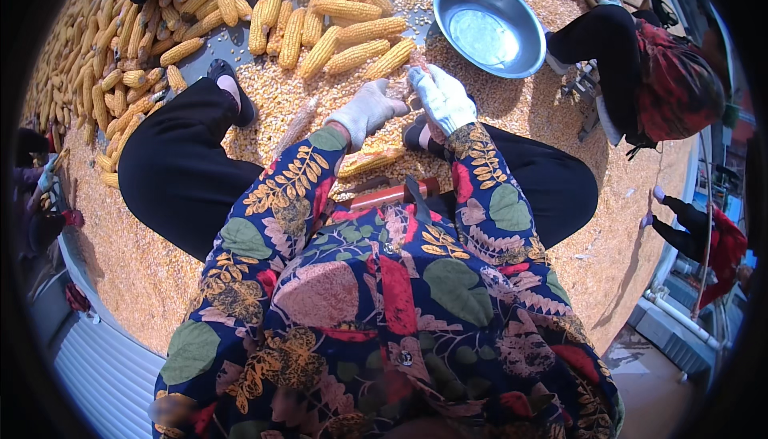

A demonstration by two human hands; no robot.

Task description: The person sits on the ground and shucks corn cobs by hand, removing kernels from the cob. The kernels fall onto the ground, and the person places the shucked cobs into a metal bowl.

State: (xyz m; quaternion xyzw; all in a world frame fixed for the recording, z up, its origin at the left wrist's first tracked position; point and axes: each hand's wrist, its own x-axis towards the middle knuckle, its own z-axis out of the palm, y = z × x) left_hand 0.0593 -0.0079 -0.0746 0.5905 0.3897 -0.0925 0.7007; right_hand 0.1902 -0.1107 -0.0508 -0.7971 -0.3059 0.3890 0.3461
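My left hand (370,111), in a pale knitted work glove, is curled in front of me with its fingers toward a reddish corn cob. My right hand (443,97), in a white glove, is closed around that corn cob (418,60), whose upper end shows above the fingers. Whether the left fingers touch the cob cannot be told. A pale stripped cob (298,122) lies on loose kernels (264,103) left of my left hand. Under my wrists lies a partly shelled yellow ear of corn (371,162). More full ears (354,55) lie just beyond my hands.
An empty metal basin (489,26) stands beyond my right hand. Piled corn ears (114,37) fill the upper left. My bent knees flank the kernels. A person in red and black (672,79) sits at right; others are at the far left and far right edges.
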